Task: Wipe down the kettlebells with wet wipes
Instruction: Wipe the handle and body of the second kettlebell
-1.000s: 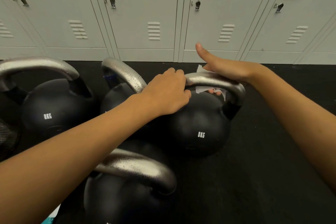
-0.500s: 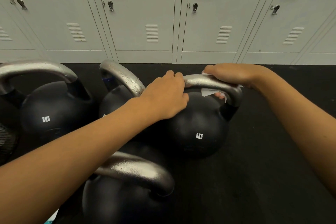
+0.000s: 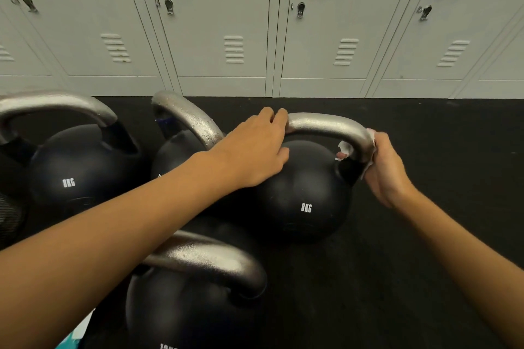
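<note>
Right hand (image 3: 387, 170) pinches the soft wipe (image 3: 344, 147) round the handle (image 3: 326, 125); left hand (image 3: 255, 150) grips the heavy kettlebell (image 3: 306, 193) (likely stable)

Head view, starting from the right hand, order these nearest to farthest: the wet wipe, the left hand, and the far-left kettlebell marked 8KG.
1. wet wipe: in the right hand, wrapped round the handle's right end.
2. left hand: on the same handle's left end.
3. far-left kettlebell: at the left edge of the group.

Probably a gym locker room: grey lockers (image 3: 221, 22), black rubber floor (image 3: 425, 235), kettlebells (image 3: 306, 193).
</note>
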A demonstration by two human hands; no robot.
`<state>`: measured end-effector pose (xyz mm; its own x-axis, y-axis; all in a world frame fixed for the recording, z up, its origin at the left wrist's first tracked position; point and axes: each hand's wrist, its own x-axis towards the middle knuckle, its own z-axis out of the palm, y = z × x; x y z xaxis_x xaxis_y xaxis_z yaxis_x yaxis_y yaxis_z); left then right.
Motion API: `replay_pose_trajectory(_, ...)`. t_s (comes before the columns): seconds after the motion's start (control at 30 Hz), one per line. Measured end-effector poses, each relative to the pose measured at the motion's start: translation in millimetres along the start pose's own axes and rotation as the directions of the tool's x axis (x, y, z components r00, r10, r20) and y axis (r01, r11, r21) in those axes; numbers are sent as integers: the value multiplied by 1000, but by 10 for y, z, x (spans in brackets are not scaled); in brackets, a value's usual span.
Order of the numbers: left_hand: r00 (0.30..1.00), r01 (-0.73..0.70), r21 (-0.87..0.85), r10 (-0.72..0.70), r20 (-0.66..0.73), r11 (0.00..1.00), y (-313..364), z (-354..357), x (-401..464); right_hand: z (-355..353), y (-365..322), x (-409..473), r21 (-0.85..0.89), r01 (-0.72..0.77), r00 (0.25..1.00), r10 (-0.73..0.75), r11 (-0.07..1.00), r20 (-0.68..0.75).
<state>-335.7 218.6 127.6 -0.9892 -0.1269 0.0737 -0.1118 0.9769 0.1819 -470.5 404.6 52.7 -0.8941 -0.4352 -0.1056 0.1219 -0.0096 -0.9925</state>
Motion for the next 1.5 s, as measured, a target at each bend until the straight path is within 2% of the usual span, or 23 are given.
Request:
replay_pose_trajectory(0.07, 1000, -29, 32, 29, 8, 999, -38, -4, 5, 67, 181, -103, 51, 10, 998, -7, 999, -54)
replay_pose_trajectory(0.17, 999, -45, 50, 45, 20, 998, -71, -16, 7, 102, 418, -228, -67, 53, 986, -63, 996, -157)
replay_pose_trajectory(0.3, 998, -57, 69, 56, 26, 996, -67, -25, 17, 119, 571, -497, -282, 230, 954, -274, 931, -125)
replay_pose_trajectory(0.5, 998, -51, 72, 49, 26, 996, -60, -20, 39, 138, 718, -589, -269, 264, 941, -308, 926, -137)
replay_pose_trajectory(0.57, 998, -53, 60, 52, 21, 997, -63, -13, 43, 116, 564, -498, -227, 247, 939, -290, 942, -182)
replay_pose_trajectory(0.63, 999, -52, 50, 52, 14, 997, -68, -8, 47, 88, 416, -358, -145, 169, 961, -196, 975, -197)
replay_pose_trajectory(0.73, 999, -49, 54, 49, 0, 997, -63, -3, 47, 86, 290, -195, 47, 29, 992, -23, 998, -124)
replay_pose_trajectory(0.8, 999, -43, 68, 44, -7, 997, -54, 3, 44, 89, 282, -157, 192, -20, 996, 35, 981, -78)
replay_pose_trajectory(0.9, 999, -39, 90, 40, -15, 995, -53, 11, 37, 82, 330, -174, 313, -34, 996, 57, 949, -67)
replay_pose_trajectory(1.0, 999, -37, 91, 39, -21, 995, -64, 20, 38, 65, 392, -239, 314, -6, 997, 31, 949, -76)
replay_pose_trajectory(1.2, 999, -25, 96, 29, -33, 995, -37, 30, 59, 162, 62, -184, 76, 122, 974, -105, 990, -201)
replay_pose_trajectory(1.33, 1000, -23, 54, 23, 1, 998, -64, -1, 62, 202, -179, -44, -231, 180, 967, -216, 956, -137)
replay_pose_trajectory(1.43, 996, 79, -163, -70, 56, 984, -78, -110, 103, 266, -316, -90, -532, 333, 923, -385, 778, 13)
replay_pose_trajectory(1.5, 978, 205, -340, -175, 118, 918, -79, -191, 168, 375, -418, -97, -698, 375, 902, -414, 611, 122)
